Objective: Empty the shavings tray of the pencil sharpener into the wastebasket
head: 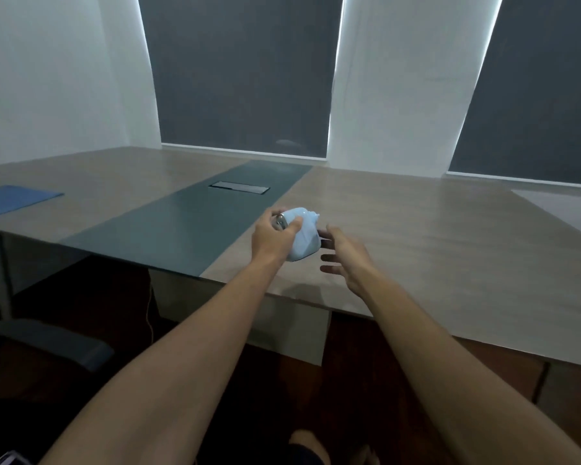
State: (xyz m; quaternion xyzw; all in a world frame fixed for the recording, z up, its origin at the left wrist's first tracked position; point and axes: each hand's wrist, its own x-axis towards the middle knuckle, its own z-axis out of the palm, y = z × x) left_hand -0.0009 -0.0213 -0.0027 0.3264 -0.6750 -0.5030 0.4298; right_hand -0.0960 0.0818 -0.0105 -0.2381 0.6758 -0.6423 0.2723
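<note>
A dim meeting room with white walls and dark roller blinds (242, 72); a large wood-grain conference table (416, 229) carries a grey central strip (188, 223) with a recessed cable hatch (239, 188). Near the table's front edge, at the seam between strip and wood, is the pale-blue pencil sharpener (304, 238), tilted, its long axis running roughly from the metal end at upper left down toward the lower right. The left hand (272, 238) is closed over the sharpener's upper left part, fingers wrapped around the metal fitting; whether the body rests on the table or is lifted clear cannot be told. The right hand (344, 255) hovers just beside the sharpener's right flank, fingers spread and slightly curled, holding nothing; its fingertips lie near a small dark part at the sharpener's side, whose identity is too blurred to tell. The right hand is thus the free one, nearest the exposed face, and is judged best placed to draw out the shavings tray, which appears not yet removed. The tray's contents are hidden. No wastebasket appears in view. Outward: a blue mat (10, 199) on the far left of the table, a dark office chair (54, 344) at lower left.
</note>
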